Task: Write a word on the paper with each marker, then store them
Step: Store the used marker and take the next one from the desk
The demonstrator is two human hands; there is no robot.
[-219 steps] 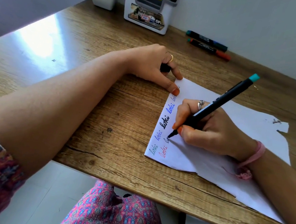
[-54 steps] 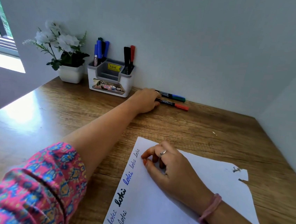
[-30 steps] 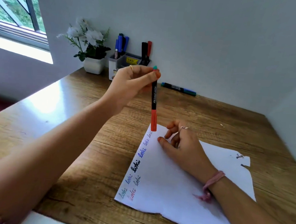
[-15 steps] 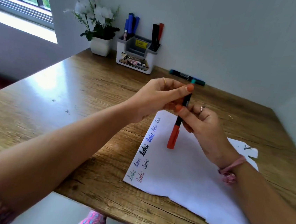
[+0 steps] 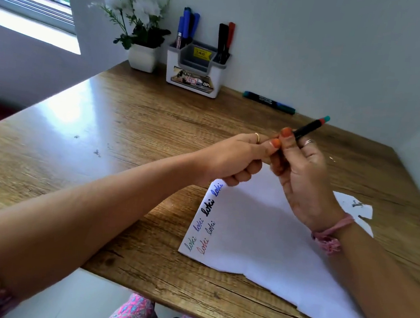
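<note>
Above the white paper [image 5: 259,241], both hands meet on one marker [image 5: 307,129]. It has a black barrel with a red band and a teal tip, and it points up and to the right. My right hand [image 5: 303,176] grips the barrel. My left hand [image 5: 235,156] is closed in a fist around the marker's lower end, which is hidden inside it. Several handwritten words [image 5: 208,210] in different colours run along the paper's left edge. At the back stands a white marker holder [image 5: 194,79] with blue, black and red markers upright in it.
A teal-capped marker [image 5: 268,102] lies on the wooden desk [image 5: 102,134] by the wall, right of the holder. A white pot of flowers [image 5: 141,58] stands left of the holder. Walls close the back and right sides. The desk's front edge is near my lap.
The marker has swung from hanging downward to pointing up and right. Its red lower end, visible half a second ago, is now hidden inside my left fist. Both hands moved slightly right.
</note>
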